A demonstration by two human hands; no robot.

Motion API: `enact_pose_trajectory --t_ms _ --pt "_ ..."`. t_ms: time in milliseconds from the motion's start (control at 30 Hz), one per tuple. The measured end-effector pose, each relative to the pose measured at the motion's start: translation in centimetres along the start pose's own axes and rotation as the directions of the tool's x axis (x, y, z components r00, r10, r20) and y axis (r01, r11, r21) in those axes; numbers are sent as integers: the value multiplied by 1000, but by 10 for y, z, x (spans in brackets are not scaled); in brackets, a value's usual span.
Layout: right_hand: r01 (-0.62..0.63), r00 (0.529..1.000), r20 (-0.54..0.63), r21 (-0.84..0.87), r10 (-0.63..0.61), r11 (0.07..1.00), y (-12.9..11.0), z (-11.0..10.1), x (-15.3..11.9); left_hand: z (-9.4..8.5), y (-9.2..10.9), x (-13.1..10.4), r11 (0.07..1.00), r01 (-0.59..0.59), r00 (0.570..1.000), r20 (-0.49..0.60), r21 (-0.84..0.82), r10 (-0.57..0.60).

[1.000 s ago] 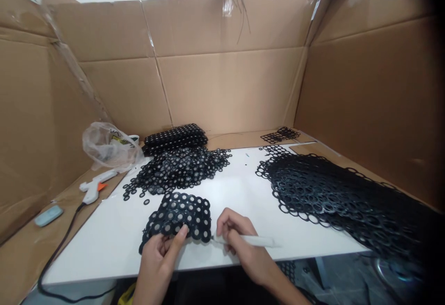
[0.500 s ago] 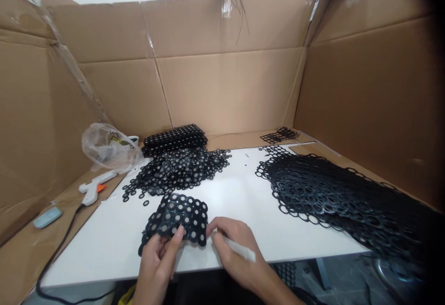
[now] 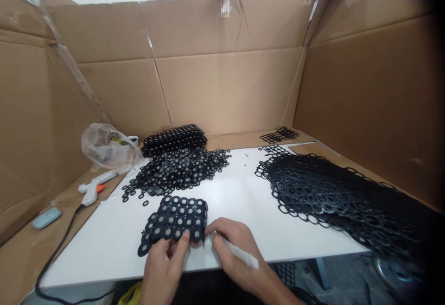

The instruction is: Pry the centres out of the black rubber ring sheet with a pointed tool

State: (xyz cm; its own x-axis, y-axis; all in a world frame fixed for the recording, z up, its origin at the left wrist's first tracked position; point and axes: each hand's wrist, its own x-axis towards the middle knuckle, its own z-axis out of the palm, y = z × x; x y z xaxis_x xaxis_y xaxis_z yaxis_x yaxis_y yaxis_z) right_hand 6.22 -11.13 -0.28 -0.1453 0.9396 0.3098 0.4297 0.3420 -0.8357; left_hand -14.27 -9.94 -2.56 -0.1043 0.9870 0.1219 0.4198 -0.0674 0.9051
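Note:
My left hand point(image 3: 165, 263) is closed on the near edge of a folded black mesh sheet point(image 3: 175, 217), thumb on top. Light round discs show in rows within its black rings, and a flap of it sticks out at the left. My right hand point(image 3: 231, 244) is closed round a slim white pen-like tool point(image 3: 245, 255), whose tip end is hidden by the fingers. Its fingertips are at the sheet's right edge; whether they touch it I cannot tell.
Loose black ring pieces point(image 3: 174, 170) lie heaped behind the sheet, with a folded stack point(image 3: 175, 139) beyond. Black ring netting point(image 3: 323, 198) is piled at right. At left are a glue gun point(image 3: 92, 191) with its cord, a plastic bag point(image 3: 107, 149) and a pale blue case point(image 3: 47, 218). Cardboard walls point(image 3: 229, 82) surround the white table point(image 3: 239, 203).
The folded sheet has been turned and flattened a little, so its rows now lie more level. My left hand has shifted slightly right. My right hand stays nearly in place.

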Motion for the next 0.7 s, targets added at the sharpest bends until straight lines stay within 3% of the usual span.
enact_pose_trajectory --t_ms 233,500,700 --pt "7 1000 -5 18 -7 1000 0 0 -2 1 -1 2 992 100 995 -3 73 -100" --pt "-15 999 -30 -21 15 1000 3 0 -1 1 10 0 1000 14 1000 4 -28 -13" --pt "25 1000 1 35 -25 999 0 -1 -3 1 0 1 998 44 996 -78 -40 -47"
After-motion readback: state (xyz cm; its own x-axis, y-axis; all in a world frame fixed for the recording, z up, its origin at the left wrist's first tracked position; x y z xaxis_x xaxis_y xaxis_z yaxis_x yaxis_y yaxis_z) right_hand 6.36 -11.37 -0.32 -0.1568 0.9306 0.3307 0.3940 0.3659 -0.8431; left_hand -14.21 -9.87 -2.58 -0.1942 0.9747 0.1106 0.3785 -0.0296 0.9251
